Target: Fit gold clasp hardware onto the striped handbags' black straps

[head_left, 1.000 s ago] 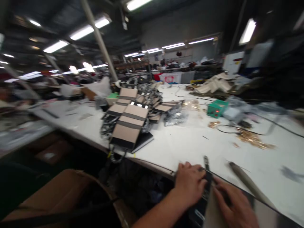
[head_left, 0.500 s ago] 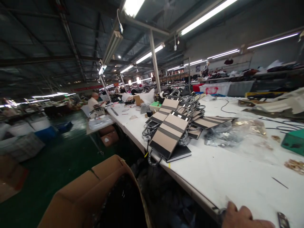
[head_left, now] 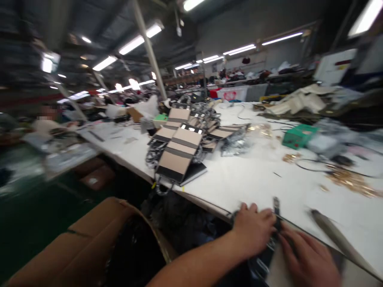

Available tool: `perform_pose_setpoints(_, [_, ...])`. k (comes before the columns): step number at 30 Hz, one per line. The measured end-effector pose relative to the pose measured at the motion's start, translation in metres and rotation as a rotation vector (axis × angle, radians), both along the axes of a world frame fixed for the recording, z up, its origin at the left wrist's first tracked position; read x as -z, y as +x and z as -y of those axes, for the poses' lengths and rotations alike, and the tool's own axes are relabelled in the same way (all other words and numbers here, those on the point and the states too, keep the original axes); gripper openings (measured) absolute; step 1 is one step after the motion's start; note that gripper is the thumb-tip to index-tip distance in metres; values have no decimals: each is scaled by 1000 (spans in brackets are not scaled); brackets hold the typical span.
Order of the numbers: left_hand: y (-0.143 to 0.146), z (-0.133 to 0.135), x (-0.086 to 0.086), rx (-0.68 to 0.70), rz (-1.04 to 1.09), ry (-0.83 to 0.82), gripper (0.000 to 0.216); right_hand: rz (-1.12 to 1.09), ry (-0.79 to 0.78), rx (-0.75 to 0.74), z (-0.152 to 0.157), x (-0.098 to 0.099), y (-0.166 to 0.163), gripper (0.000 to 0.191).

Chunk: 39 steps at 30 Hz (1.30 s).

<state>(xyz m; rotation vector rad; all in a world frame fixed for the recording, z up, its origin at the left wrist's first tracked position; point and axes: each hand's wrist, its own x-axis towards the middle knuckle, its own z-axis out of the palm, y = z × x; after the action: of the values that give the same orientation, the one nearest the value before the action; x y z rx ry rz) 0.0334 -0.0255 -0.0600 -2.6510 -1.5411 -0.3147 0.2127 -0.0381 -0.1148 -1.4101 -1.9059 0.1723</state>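
Note:
At the near table edge, my left hand (head_left: 254,227) is closed, its fingers curled at a dark strap (head_left: 277,207) with a shiny end. My right hand (head_left: 311,255) meets it from the other side, fingers pressed on the same strap. Below them lies a beige panel with black parts (head_left: 277,267), partly hidden by my hands and cut off by the frame. Farther along the table, a pile of beige-and-black bag pieces (head_left: 181,149) with plastic-wrapped handles leans in a heap. Blur hides the finer detail at my fingertips.
An open cardboard box (head_left: 74,239) holding something black stands left of the white table (head_left: 233,179). A long, pointed dark piece (head_left: 338,235) lies right of my hands. Farther back are a green box (head_left: 299,136) and gold-coloured metal parts (head_left: 353,181). A person (head_left: 46,123) sits at far left.
The view has swung right. My left arm has come into view, and both hands are now together on the strap and panel at the table edge.

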Motion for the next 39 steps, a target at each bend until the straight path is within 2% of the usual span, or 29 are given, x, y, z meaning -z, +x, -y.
perform_pose_setpoints(2, [0, -5, -7, -27, 30, -75, 35, 43, 27, -27, 2, -6, 3, 21])
perform_pose_setpoints(6, [0, -20, -3, 7, 87, -103, 35, 107, 24, -17, -5, -15, -1, 19])
perform_pose_setpoints(14, [1, -16, -7, 53, 80, -77, 36, 103, 22, -35, -3, -23, -5, 16])
perform_pose_setpoints(17, [0, -17, -7, 37, 140, -93, 35, 35, -4, -21, -5, -25, -4, 15])
perform_pose_setpoints(20, [-2, -17, -5, 12, 237, -96, 34, -159, -89, 15, -7, -32, 0, 15])
perform_pose_setpoints(24, [-4, -17, -1, -17, 313, -103, 37, -435, -214, 95, -13, -53, 6, 24])
perform_pose_setpoints(27, [-4, -19, 0, -31, 325, -117, 37, -555, -379, 117, -22, -64, 6, 28])
perform_pose_setpoints(30, [-4, -21, 1, -36, 335, -127, 37, -649, -548, 94, -31, -64, 2, 28])
perform_pose_setpoints(35, [-5, -22, 4, -35, 356, -137, 39, -621, -651, 123, -39, -59, -6, 21])
perform_pose_setpoints(39, [-6, -23, 7, -32, 370, -143, 40, -419, -654, 161, -41, -65, -9, 16])
